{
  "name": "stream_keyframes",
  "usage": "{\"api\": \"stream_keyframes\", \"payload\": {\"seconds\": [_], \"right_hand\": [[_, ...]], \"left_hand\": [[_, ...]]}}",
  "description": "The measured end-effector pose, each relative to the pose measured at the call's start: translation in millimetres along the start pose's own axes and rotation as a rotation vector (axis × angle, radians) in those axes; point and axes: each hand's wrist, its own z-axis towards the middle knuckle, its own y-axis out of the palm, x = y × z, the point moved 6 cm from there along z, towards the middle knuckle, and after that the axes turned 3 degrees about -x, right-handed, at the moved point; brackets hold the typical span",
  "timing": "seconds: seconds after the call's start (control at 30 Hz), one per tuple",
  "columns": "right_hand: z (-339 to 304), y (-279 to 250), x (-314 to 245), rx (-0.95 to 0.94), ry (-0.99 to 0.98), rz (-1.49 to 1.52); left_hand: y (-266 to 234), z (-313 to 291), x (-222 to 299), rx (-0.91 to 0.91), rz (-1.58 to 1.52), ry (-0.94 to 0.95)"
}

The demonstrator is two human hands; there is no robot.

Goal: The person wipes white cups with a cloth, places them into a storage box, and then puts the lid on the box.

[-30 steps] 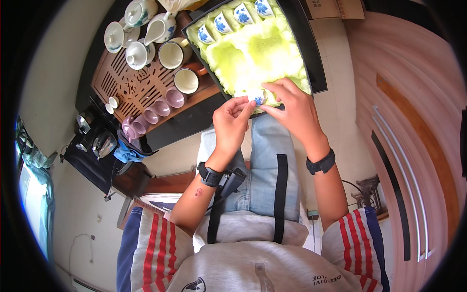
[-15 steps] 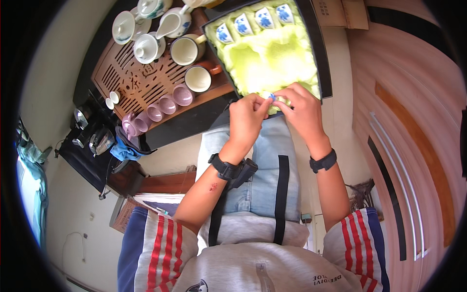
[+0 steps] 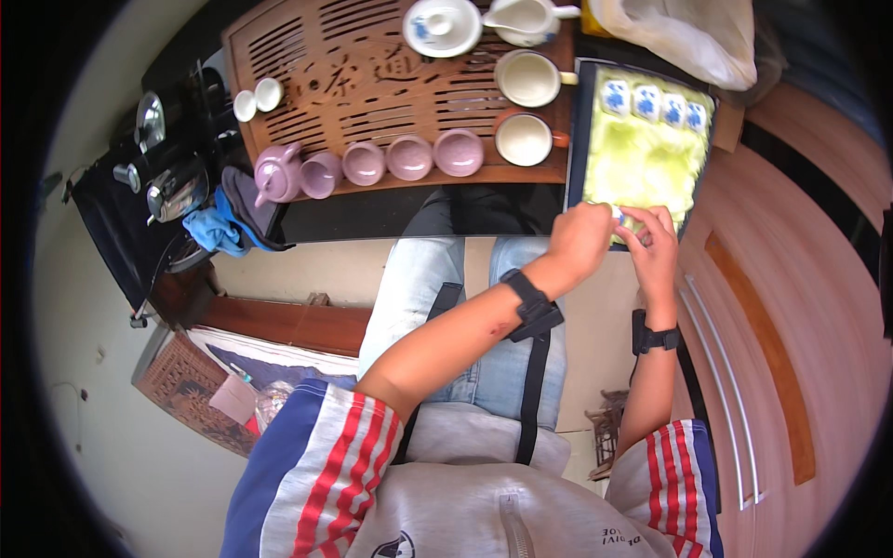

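Observation:
A dark-edged box point(image 3: 579, 139) with pale yellow-green fabric lining point(image 3: 645, 172) lies at the right end of the table. Several white cups with blue patterns point(image 3: 646, 102) sit in a row along its far side. My left hand point(image 3: 583, 240) and my right hand point(image 3: 655, 249) meet over the box's near edge. Between their fingertips is a small blue-and-white piece point(image 3: 617, 215), mostly covered by the fingers, so its full shape is hidden. Both hands are closed in a pinch around it, the right with its thumb and fingers bent toward the left.
Left of the box is a slatted wooden tea tray point(image 3: 372, 102). On it are a cream mug point(image 3: 527, 78), a brown-handled mug point(image 3: 524, 139), a lidded bowl point(image 3: 442, 28), a pitcher point(image 3: 523, 20), pink cups point(image 3: 409, 156) and a pink teapot point(image 3: 277, 174). A plastic bag point(image 3: 684, 37) lies behind the box.
My view has swung, so the box and hands now appear farther right and the tray more level. The hands stay at the box's near edge, still pinching the small blue-and-white piece.

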Motion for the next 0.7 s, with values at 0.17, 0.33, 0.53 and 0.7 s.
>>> {"api": "stream_keyframes", "payload": {"seconds": [0.17,0.33,0.53,0.7], "right_hand": [[1.0,3.4,-14.7,-0.047,-0.101,-0.08],[-4.6,11.8,-57.4,0.061,-0.178,-0.276],[17.7,73.7,-165.8,0.047,-0.19,-0.156],[44.1,182.4,-287.7,-0.124,-0.432,-0.138]], "left_hand": [[-0.3,-3.8,-9.5,-0.05,-0.065,0.113],[-114.7,-56.7,-25.7,-0.008,0.006,0.202],[-358.2,-67.9,-136.7,0.609,0.502,0.123],[-462.4,-55.9,-198.8,0.529,1.022,0.183]]}}
